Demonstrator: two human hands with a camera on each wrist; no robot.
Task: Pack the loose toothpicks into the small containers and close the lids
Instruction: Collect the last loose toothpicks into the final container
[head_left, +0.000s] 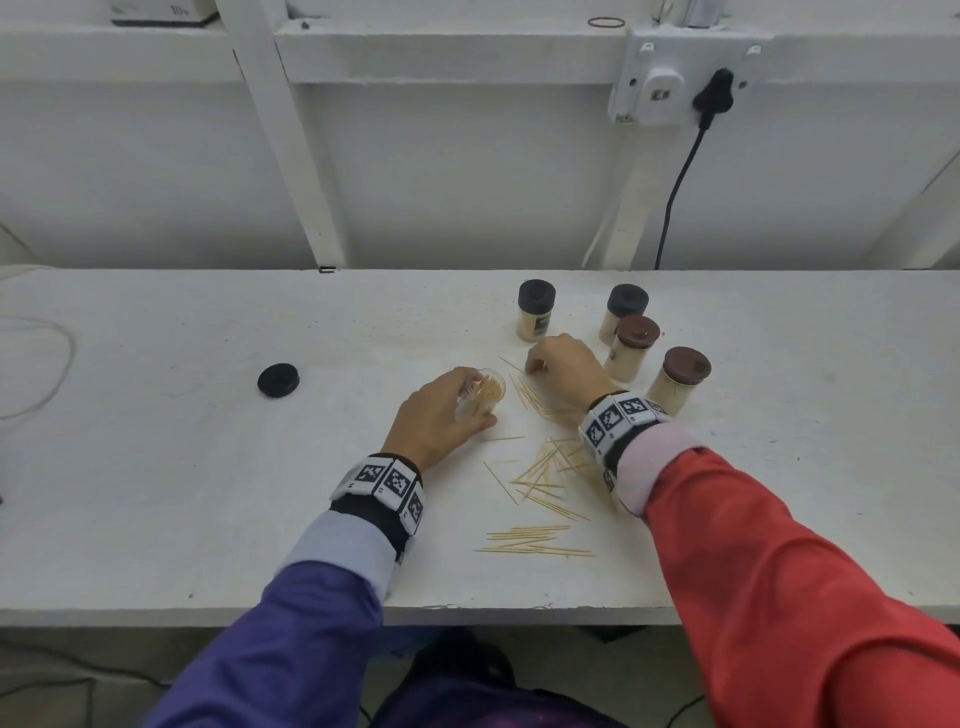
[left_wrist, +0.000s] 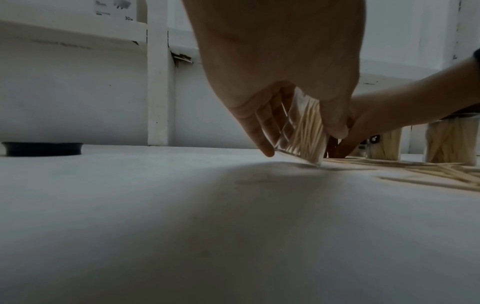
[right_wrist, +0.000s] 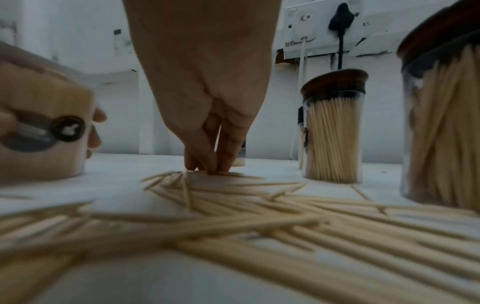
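My left hand grips a clear, lidless container partly filled with toothpicks. The container is tilted, with one bottom edge on the table, and my left hand's fingers and thumb wrap it. Its black lid lies apart to the left. My right hand is just right of the container, with its fingertips bunched together. They pinch at the far end of the loose toothpicks. More toothpicks lie scattered between my wrists.
Two black-lidded containers and two brown-lidded ones, all full and closed, stand right behind and beside my right hand. A wall socket with a black cable hangs behind. The table's front edge is near my elbows.
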